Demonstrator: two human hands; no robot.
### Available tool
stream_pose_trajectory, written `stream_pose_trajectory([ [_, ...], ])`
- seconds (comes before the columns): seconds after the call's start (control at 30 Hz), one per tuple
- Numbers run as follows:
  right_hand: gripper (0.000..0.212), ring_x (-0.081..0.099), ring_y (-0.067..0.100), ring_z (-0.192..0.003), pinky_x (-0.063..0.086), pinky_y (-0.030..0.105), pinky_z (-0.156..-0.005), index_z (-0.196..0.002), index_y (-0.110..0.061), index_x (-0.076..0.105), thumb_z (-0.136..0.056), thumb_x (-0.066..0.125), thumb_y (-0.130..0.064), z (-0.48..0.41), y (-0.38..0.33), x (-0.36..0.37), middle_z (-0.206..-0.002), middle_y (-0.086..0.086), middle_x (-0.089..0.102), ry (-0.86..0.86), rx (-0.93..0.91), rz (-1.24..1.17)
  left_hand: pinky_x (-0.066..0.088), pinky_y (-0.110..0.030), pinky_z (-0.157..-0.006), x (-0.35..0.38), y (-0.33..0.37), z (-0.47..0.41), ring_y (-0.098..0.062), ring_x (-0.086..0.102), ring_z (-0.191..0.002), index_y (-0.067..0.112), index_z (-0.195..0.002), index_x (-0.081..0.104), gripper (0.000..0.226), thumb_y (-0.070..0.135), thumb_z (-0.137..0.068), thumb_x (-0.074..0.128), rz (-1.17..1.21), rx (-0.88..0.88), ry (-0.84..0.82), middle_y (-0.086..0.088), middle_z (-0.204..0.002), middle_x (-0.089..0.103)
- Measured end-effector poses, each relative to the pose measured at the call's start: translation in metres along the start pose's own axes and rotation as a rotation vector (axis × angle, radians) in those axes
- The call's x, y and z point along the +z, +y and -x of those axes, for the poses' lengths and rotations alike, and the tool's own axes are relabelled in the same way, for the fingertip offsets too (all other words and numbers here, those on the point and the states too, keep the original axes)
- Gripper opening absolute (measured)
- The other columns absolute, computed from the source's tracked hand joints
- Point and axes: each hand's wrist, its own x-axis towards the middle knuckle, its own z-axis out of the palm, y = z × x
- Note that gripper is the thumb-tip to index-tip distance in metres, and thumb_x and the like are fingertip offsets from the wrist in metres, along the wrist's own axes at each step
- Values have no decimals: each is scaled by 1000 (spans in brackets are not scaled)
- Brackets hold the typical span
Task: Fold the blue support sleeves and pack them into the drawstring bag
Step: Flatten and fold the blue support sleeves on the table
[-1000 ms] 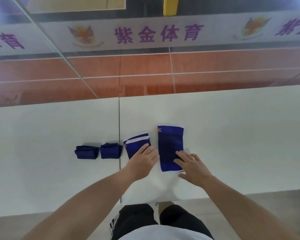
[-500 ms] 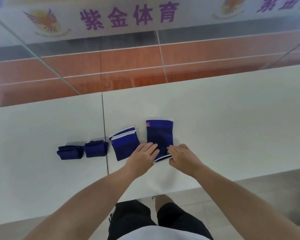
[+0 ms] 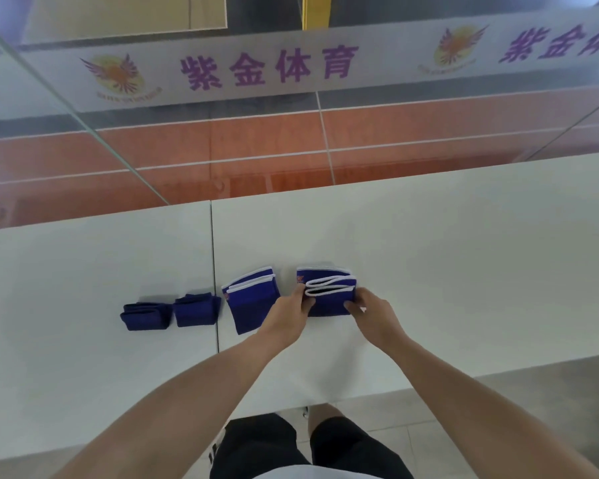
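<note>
Left hand: left hand (image 3: pixel 291 314) is pinching the left edge of the rightmost sleeve (image 3: pixel 329 300), fingers curling onto the cloth.
Right hand: right hand (image 3: pixel 374 314) is gripping the same sleeve's right edge, fingertips closing on the fold.
Rightmost sleeve: it is lying on the counter (image 3: pixel 446 271) between the two hands, doubled over. Its white-trimmed end is sitting just short of the far trimmed end and gaping a little, so the fold is looking unfinished.
Middle sleeve: middle sleeve (image 3: pixel 251 305) is lying just to the left, already folded in half, with the left wrist passing over its near corner.
Small bundles: inner bundle (image 3: pixel 196 311) and outer bundle (image 3: pixel 146 316) are sitting further left across the counter seam, side by side and folded tighter than the other two.
Drawstring bag: it is not showing anywhere in view.
Progress: folding is looking well advanced, with three pieces seemingly done and a fourth being closed.
Remaining: this fold is still needing flattening. The two larger sleeves may be needing a further fold, and all packing is still waiting.
</note>
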Motion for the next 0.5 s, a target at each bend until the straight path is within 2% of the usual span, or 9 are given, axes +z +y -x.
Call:
stream_pose_trajectory([
  [0.13, 18, 61, 27, -88, 45, 34, -73, -112, -18, 56, -101, 48, -29, -20, -6, 6, -98, -2, 66, 28, 30, 139, 56, -46, -73, -3, 2, -16, -28, 66, -82, 20, -143, 33, 41, 28, -104, 42, -35, -73, 71, -10, -103, 67],
  [0.2, 18, 57, 25, -83, 43, 33, -71, -112, -18, 54, -102, 44, -30, -30, -7, 9, -99, -1, 65, 22, 25, 213, 56, -45, -76, -2, 5, -22, -28, 64, -90, 18, -147, 25, 50, 19, -102, 45, -114, -28, 111, -11, -122, 59],
  [0.23, 18, 56, 24, -82, 43, 33, -70, -111, -19, 53, -102, 43, -30, -35, -7, 10, -99, -1, 65, 15, 21, 246, 55, -42, -83, 0, 4, -25, -29, 60, -101, 18, -150, 20, 57, 14, -99, 47, -191, 28, 144, -10, -134, 49],
  [0.27, 17, 57, 23, -81, 43, 33, -69, -109, -19, 53, -102, 42, -29, -40, -8, 12, -100, 0, 66, 9, 18, 278, 50, -42, -93, 3, 2, -28, -29, 52, -114, 18, -151, 17, 64, 10, -96, 49, -301, 100, 186, -10, -144, 39],
  [0.33, 17, 57, 23, -80, 44, 33, -68, -104, -18, 54, -102, 41, -29, -49, -7, 15, -100, 2, 67, 6, 27, 326, 38, -45, -107, 7, -3, -36, -30, 35, -133, 19, -150, 23, 70, 10, -90, 57, -518, 236, 229, -9, -152, 29],
  [0.43, 21, 59, 23, -80, 48, 33, -68, -109, -18, 56, -100, 42, -32, -57, -5, 18, -101, 2, 69, 7, 53, 389, 27, -50, -114, 11, -10, -51, -32, 22, -146, 18, -145, 38, 59, 19, -91, 62, -699, 357, 145, -11, -157, 26],
  [0.5, 27, 63, 25, -87, 49, 34, -69, -118, -20, 55, -99, 44, -37, -57, -5, 19, -104, 1, 68, 14, 84, 432, 17, -54, -118, 12, -14, -57, -30, 9, -151, 18, -150, 32, 56, 26, -99, 52, -772, 348, 59, -9, -163, 17],
])
